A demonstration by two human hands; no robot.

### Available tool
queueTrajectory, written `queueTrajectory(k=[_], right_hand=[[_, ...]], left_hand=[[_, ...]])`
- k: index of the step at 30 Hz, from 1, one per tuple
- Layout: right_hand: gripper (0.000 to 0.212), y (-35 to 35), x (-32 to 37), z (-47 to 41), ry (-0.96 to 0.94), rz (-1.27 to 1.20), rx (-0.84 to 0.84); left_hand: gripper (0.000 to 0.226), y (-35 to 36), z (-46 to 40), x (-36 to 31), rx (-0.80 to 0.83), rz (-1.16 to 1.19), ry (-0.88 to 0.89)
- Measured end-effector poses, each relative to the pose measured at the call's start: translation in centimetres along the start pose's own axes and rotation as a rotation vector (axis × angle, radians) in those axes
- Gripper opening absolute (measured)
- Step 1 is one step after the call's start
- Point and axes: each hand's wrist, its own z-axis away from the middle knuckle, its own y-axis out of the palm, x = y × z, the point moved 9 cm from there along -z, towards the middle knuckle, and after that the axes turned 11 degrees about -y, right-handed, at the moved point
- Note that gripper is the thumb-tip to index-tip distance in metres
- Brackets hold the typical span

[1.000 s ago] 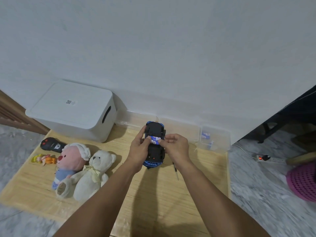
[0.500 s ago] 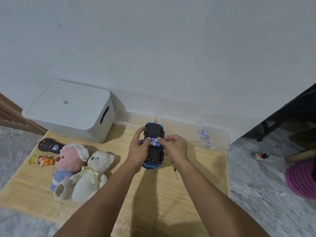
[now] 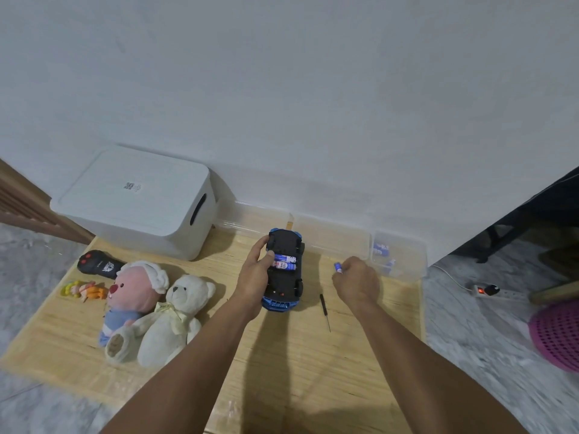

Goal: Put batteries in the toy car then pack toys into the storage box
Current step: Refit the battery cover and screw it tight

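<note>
Here, both forearms run off the bottom edge, and the right hand (image 3: 355,281) shows only its back, so how its fingers close is hard to make out; a blue battery (image 3: 337,267) sticks out at its fingertips, pinched there above the wooden mat (image 3: 282,371). A thin dark screwdriver (image 3: 325,311) lies on the mat just left of that hand's wrist. The left hand (image 3: 255,272) wraps the near side of the toy car (image 3: 284,270), which lies belly up on the mat, thumb resting at the edge of its open bay, where two batteries (image 3: 285,262) sit side by side. The car is well left of the pinched battery. Left of the holding hand lie a white teddy bear (image 3: 174,321) and a pink plush (image 3: 133,296), touching; beyond them a small orange figure (image 3: 83,290) and a black remote (image 3: 98,264). Farther still stands the lidded white storage box (image 3: 138,198). Just beyond the right hand, a clear container (image 3: 398,256) holds more blue cells, too blurred to count.
</note>
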Motion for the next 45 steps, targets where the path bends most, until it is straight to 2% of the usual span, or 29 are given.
queueTrajectory(k=[3, 5, 9, 13, 17, 22, 27, 32, 36, 41, 45], right_hand=[[0.012, -0.1, 2.9, 0.2, -0.121, -0.337, 0.038], [0.016, -0.7, 5.6, 0.9, -0.263, -0.444, 0.078], [0.010, -1.5, 9.3, 2.7, -0.445, -0.450, 0.119], [0.013, -0.7, 10.4, 3.4, -0.463, -0.389, 0.130], [0.017, -0.8, 11.2, 3.9, -0.492, -0.387, 0.072], [0.020, -1.1, 10.6, 4.1, -0.423, -0.475, 0.021], [0.015, -0.8, 9.6, 3.3, -0.302, -0.579, 0.040], [0.016, 1.2, 8.0, 3.4, -0.028, -0.932, 0.203], [0.019, 2.1, 7.4, 3.7, 0.063, -1.049, 0.277], [0.020, 2.2, 7.5, 3.8, 0.071, -1.054, 0.302], [0.021, 2.4, 7.3, 3.6, 0.089, -1.007, 0.236]], left_hand=[[0.037, -0.2, -0.2, 0.1, 0.007, 0.048, -0.023], [0.039, -0.2, -0.1, 0.2, 0.013, 0.058, -0.025], [0.042, -0.3, 0.1, 0.0, 0.011, 0.059, -0.010], [0.044, -0.3, 0.3, -0.4, -0.005, 0.072, 0.005], [0.046, -0.3, 0.6, -0.7, -0.011, 0.074, 0.017], [0.048, -0.8, 0.7, -0.6, -0.008, 0.077, 0.010], [0.060, -0.5, 1.2, -0.9, 0.023, 0.036, 0.041], [0.063, -0.2, 1.4, -1.2, 0.060, 0.018, 0.061], [0.067, -0.3, 1.0, -1.0, 0.065, -0.007, 0.049], [0.067, -0.3, 1.0, -0.6, 0.070, -0.020, 0.044], [0.066, 0.0, 1.1, -1.0, 0.068, -0.053, 0.084]])
